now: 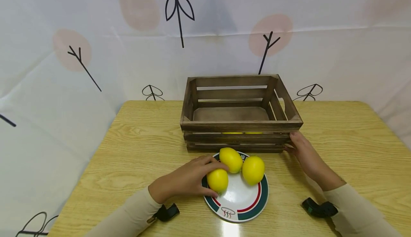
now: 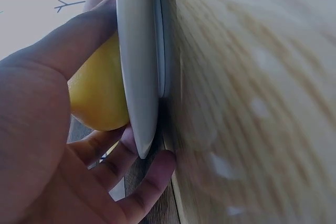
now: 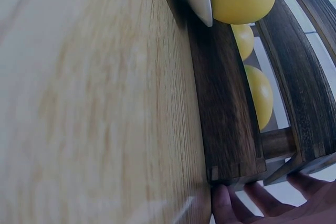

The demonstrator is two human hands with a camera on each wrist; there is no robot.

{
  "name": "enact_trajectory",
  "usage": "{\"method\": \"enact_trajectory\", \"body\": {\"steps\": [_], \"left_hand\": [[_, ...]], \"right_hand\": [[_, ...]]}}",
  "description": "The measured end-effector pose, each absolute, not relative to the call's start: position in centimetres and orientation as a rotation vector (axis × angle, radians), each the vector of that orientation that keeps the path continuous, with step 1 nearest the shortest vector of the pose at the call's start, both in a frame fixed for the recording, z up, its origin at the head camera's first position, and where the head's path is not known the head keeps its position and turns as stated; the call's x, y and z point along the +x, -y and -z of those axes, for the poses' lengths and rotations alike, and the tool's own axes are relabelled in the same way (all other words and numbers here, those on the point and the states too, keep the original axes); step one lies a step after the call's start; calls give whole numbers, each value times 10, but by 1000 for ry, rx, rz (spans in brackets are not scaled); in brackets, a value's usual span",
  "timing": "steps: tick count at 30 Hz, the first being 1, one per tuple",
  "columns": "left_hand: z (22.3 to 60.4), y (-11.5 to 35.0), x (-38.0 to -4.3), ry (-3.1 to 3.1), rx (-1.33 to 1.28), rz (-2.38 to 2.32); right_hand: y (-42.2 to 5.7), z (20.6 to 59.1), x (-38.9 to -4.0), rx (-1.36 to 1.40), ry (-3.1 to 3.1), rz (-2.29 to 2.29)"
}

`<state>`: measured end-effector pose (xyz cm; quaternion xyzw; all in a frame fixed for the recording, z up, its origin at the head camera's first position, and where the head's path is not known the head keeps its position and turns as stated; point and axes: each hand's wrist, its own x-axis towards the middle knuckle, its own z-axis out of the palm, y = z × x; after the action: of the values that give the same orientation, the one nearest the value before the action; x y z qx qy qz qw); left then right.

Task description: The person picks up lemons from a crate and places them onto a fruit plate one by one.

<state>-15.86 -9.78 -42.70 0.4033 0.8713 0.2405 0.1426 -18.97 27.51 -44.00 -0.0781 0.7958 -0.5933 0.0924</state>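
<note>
A white plate with a green and red rim lies in front of the brown wooden crate. Three lemons sit on it: a left lemon, a back lemon and a right lemon. My left hand grips the left lemon between thumb and fingers, low over the plate. With its fingertips, my right hand touches the crate's right end near the front corner. Through the slats, two more lemons show inside the crate, one of them a nearer lemon in the right wrist view.
The crate stands on a wood-grain table, towards its back edge. Behind hangs a white cloth with plant drawings. Black wrist devices, such as the right one, sit below each wrist.
</note>
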Motion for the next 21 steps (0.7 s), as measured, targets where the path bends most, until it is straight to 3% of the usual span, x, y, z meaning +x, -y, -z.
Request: {"method": "enact_trajectory", "body": {"steps": [10,16,21], "left_hand": [[421,100,-157,-2505,1160,-693],[392,102,-153,-2674,1202,-733],[364,99,-156,-2834,1410,-914]], "right_hand": [[-277,440,-190,-249,-2361,1780],[-279,443,-188,-265,-2338,1831],[-278,444,-188,-291,-2309,1867]]}}
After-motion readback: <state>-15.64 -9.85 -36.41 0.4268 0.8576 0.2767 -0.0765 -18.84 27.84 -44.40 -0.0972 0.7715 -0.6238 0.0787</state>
